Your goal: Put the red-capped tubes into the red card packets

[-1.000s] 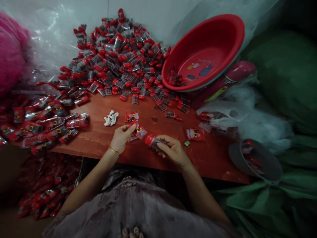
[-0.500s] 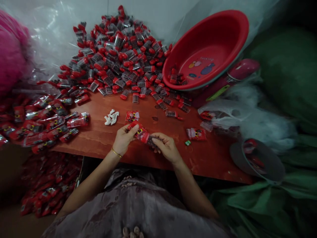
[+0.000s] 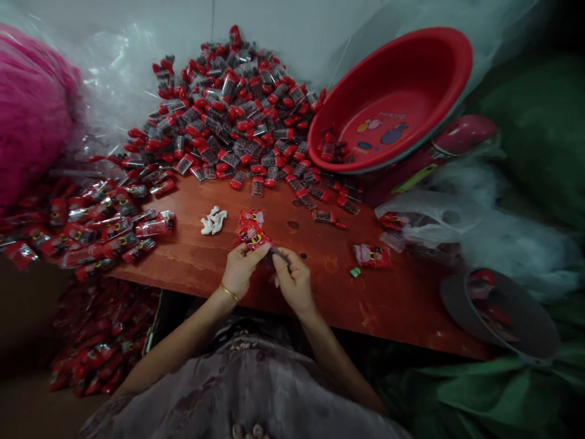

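Over the front of the wooden table, my left hand (image 3: 242, 269) is closed on a red printed wrapper (image 3: 252, 239) with black and yellow figures. My right hand (image 3: 293, 281) pinches the small clear bottle (image 3: 280, 255) with dark contents at the wrapper's right end. Fingers cover much of the bottle, so how far it sits inside the wrapper is hidden. Just beyond my left hand lies a stack of flat red wrappers (image 3: 250, 216). To its left is a small heap of white twisted pieces (image 3: 213, 221).
A large pile of red-capped bottles (image 3: 247, 110) fills the back. Wrapped bottles (image 3: 109, 225) lie at left. A red basin (image 3: 393, 79) leans at back right. Nearer are a red packet (image 3: 372, 256), a green sachet (image 3: 355, 272) and a grey container (image 3: 461, 317) at the table's right edge.
My hands have drawn closer together, the right one moving left along the bottle. Less of the bottle shows beside the wrapper. The whole view has shifted slightly.
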The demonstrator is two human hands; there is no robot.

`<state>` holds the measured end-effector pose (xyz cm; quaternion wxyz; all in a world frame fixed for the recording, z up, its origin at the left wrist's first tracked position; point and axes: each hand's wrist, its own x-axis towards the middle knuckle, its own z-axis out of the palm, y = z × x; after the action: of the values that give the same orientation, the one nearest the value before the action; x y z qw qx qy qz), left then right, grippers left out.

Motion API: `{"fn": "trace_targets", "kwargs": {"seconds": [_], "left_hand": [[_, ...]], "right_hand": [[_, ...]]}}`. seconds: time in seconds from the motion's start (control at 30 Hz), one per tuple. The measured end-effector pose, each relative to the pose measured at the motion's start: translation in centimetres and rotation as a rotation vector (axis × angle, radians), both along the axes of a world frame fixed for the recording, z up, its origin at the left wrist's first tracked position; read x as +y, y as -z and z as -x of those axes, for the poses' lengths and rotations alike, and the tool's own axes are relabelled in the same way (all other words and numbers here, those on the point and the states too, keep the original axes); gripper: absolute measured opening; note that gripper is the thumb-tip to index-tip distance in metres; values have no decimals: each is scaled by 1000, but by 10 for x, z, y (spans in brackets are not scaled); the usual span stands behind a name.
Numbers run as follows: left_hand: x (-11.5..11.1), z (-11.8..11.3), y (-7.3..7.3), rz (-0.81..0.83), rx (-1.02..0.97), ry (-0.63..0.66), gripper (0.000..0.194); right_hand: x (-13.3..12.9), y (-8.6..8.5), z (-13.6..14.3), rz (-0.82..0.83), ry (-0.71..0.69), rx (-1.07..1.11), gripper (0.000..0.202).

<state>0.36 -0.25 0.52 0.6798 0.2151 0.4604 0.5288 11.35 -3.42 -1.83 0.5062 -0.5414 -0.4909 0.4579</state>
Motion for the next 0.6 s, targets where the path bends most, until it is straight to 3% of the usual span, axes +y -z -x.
{"fn": "trace_targets", "kwargs": {"seconds": [0.1, 0.27, 0.47, 0.6], "left_hand": [[1, 2, 2, -10, -20, 30, 38], [6, 9, -5, -37, -85, 109, 39], [3, 22, -9, -114, -68, 233, 41], [-5, 25, -5, -162, 0, 205, 41]], "right_hand": [[2, -3, 5, 58, -62, 60, 31], [3, -3, 19, -33, 98, 3, 27], [10, -10, 29, 178, -86, 514, 33], [12, -14, 34, 220, -119, 550, 34]]}}
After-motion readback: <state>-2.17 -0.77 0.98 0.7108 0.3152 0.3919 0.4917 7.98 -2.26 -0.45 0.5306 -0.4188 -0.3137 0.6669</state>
